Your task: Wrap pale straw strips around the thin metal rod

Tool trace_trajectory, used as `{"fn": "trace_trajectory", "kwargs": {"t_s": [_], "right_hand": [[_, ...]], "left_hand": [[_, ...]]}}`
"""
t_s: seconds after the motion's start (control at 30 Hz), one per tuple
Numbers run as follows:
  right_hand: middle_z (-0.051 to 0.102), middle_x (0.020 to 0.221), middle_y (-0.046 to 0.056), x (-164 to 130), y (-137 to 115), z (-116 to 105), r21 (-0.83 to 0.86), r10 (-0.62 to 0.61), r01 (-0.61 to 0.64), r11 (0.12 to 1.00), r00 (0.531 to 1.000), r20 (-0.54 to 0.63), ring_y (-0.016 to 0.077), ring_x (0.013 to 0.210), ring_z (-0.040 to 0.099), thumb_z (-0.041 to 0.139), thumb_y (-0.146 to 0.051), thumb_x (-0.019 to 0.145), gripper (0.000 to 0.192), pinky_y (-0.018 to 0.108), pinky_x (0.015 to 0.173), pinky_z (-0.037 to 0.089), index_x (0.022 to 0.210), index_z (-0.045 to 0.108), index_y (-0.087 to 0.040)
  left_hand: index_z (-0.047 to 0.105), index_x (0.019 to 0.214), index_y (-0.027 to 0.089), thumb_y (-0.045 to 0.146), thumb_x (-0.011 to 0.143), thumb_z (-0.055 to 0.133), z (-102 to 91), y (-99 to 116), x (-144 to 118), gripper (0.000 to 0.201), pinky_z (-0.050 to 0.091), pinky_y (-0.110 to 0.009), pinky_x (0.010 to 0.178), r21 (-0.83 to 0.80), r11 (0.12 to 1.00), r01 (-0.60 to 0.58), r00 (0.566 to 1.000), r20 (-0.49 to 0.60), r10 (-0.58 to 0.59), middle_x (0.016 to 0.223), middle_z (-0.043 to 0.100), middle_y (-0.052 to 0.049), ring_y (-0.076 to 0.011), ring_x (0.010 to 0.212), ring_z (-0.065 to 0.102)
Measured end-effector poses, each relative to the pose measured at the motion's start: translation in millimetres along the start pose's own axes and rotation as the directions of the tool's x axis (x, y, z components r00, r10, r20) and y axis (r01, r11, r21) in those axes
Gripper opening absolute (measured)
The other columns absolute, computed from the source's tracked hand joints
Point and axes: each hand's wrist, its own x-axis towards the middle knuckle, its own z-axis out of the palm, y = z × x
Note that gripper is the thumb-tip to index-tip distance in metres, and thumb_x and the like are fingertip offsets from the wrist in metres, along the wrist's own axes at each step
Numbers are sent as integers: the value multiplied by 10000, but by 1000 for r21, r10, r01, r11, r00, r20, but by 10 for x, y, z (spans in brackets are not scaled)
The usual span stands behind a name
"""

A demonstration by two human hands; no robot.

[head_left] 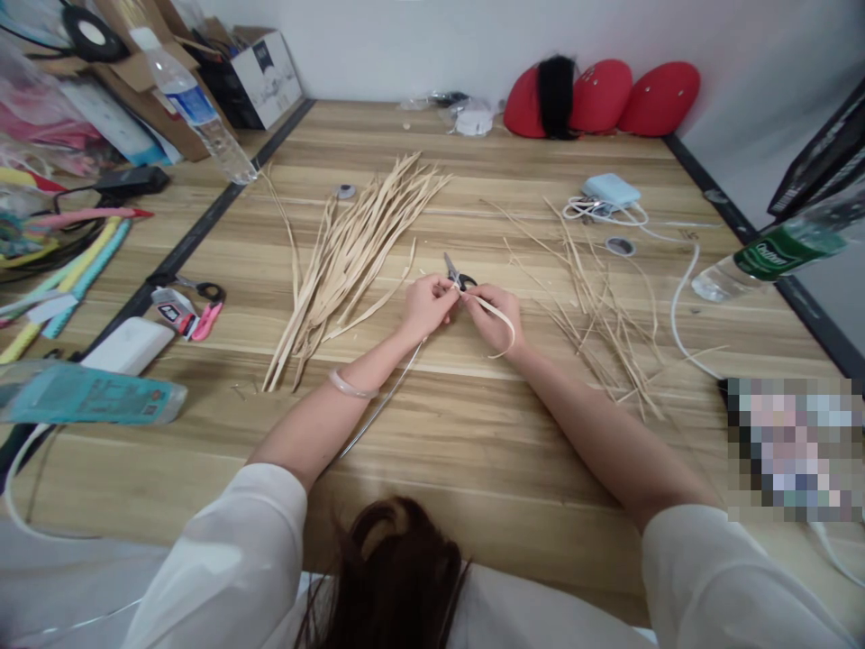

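My left hand (427, 306) pinches one end of a pale straw strip (498, 317) at the middle of the wooden table (473, 433). My right hand (498, 315) grips small black-handled scissors (454, 272), blades pointing away from me, and the strip curls over its fingers. The two hands touch each other. A clear bangle sits on my left wrist. A long thin strand runs from under my left hand back toward me.
A bundle of flat straw strips (351, 252) lies left of the hands, thin trimmings (601, 306) to the right. Bottles (195, 104) (777, 252), a power bank with cable (610, 191), pink clippers (203, 320), red helmets (601, 97) and boxes ring the table.
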Motion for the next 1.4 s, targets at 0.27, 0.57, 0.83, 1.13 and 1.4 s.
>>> {"fn": "trace_trajectory", "kwargs": {"t_s": [0.27, 0.57, 0.83, 1.13, 1.4], "right_hand": [[651, 698, 21, -17, -22, -15, -3, -48, 48, 999, 999, 19, 145, 665, 576, 550, -365, 847, 258, 284, 675, 449, 687, 655, -191], [621, 667, 20, -24, -29, -16, -6, -86, 86, 996, 996, 27, 147, 651, 558, 539, -379, 855, 288, 288, 661, 436, 654, 628, -192], [676, 697, 30, -17, 7, 0, 67, -34, 33, 997, 999, 19, 159, 661, 605, 597, -398, 805, 255, 302, 662, 467, 670, 670, -194], [734, 865, 57, -9, 7, 7, 212, 64, -74, 974, 996, 55, 181, 790, 660, 621, -405, 794, 236, 332, 769, 496, 743, 679, -182], [720, 897, 48, -7, 18, -2, 222, 28, -53, 974, 993, 115, 189, 882, 664, 568, -456, 830, 293, 342, 821, 484, 691, 557, -199]], "left_hand": [[604, 795, 163, 316, 780, 568, -29, 39, -43, 158, 382, -209, 455, 69, 997, -40, 999, -14, 41, 538, 593, 30, -83, 382, 512], [609, 793, 164, 314, 787, 561, -39, 32, -20, 158, 382, -206, 459, 82, 996, -43, 999, -21, 45, 534, 595, 26, -79, 384, 511], [597, 762, 159, 287, 770, 568, -36, 19, 9, 132, 357, -201, 423, -4, 1000, -9, 1000, -1, 9, 561, 607, 21, -68, 360, 485], [581, 728, 172, 271, 753, 576, -56, 65, -10, 103, 363, -212, 435, 43, 999, -14, 1000, -5, 14, 490, 569, 40, -84, 357, 486], [570, 760, 173, 279, 758, 580, -56, 45, -3, 106, 376, -205, 451, 68, 998, -10, 1000, -10, 10, 552, 612, 27, -78, 378, 504]]}}
